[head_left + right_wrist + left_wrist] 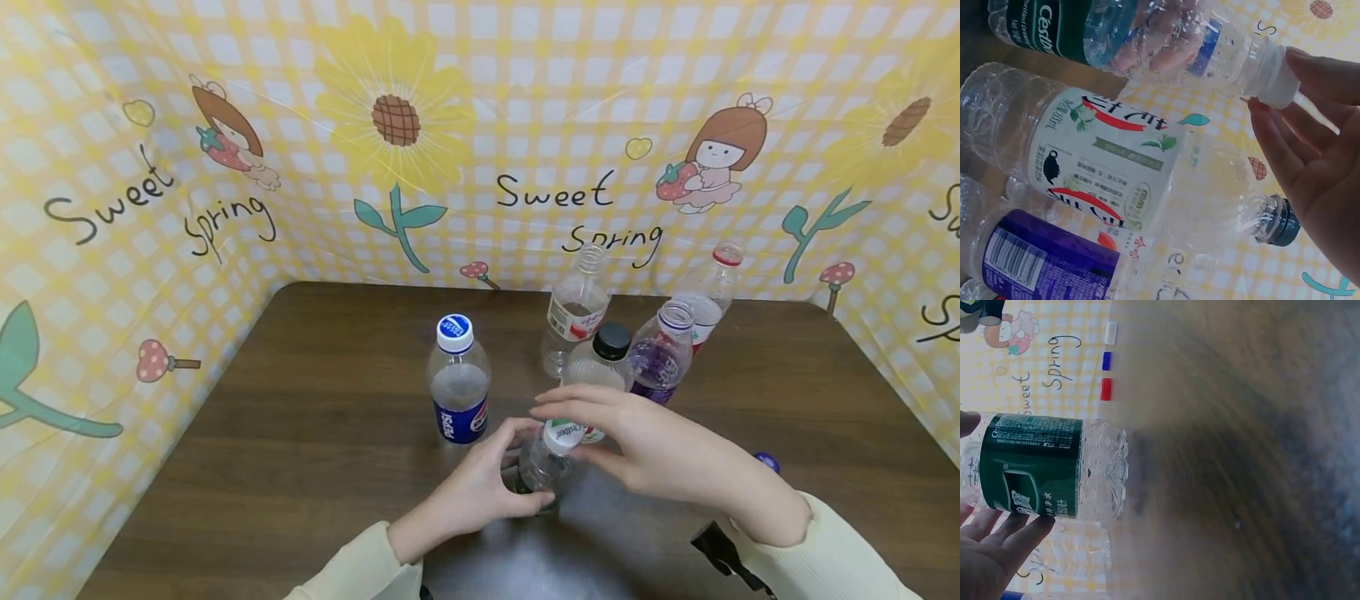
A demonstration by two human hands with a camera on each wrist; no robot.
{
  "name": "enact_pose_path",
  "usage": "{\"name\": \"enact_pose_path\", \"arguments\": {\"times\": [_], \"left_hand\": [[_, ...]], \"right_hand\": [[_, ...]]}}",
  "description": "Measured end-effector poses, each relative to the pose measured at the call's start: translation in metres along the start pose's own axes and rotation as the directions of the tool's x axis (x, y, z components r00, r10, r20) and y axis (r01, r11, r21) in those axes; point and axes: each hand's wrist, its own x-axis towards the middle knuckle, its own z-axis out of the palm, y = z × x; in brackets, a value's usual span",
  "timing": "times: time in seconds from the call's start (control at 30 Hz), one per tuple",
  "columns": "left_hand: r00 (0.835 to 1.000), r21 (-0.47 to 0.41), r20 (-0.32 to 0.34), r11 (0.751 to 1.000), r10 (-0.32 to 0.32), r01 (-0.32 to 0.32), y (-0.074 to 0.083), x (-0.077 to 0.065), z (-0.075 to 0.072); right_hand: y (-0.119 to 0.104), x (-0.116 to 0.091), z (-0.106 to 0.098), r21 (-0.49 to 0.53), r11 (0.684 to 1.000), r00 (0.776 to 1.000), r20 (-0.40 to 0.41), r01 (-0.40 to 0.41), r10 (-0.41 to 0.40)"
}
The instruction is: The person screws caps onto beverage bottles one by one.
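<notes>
A clear plastic water bottle (1032,465) with a green label stands upright on the table. My left hand (483,479) grips its body, thumb on one side and fingers on the other. At the top, my right hand (637,433) pinches the white bottle cap (1275,76) between thumb and fingers; the cap sits on the bottle's neck. Just beyond my right hand is a clear bottle with a black cap (612,341) and a white label. A blue-labelled Pepsi bottle (461,400) with its cap on stands beyond my left hand.
Three uncapped bottles stand at the back right: one red-labelled (576,312), one purple-labelled (660,354), and one with a red neck ring (708,292). Loose white (1110,333), blue (1107,361) and red caps (1106,389) lie on the table. A checked cloth hangs behind.
</notes>
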Motion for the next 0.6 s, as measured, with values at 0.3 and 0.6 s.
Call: {"name": "enact_pose_path", "arguments": {"times": [0.3, 0.6], "left_hand": [[1.000, -0.016, 0.003, 1.000, -0.021, 0.021, 0.0005, -0.0009, 0.0012], [0.999, -0.023, -0.014, 0.999, -0.030, 0.029, -0.0008, -0.0017, 0.0007]], "right_hand": [[0.0038, 0.0018, 0.0005, 0.023, 0.999, 0.998, 0.026, 0.050, -0.050], [0.0008, 0.0048, 0.0071, 0.004, 1.000, 1.000, -0.021, -0.006, 0.006]]}}
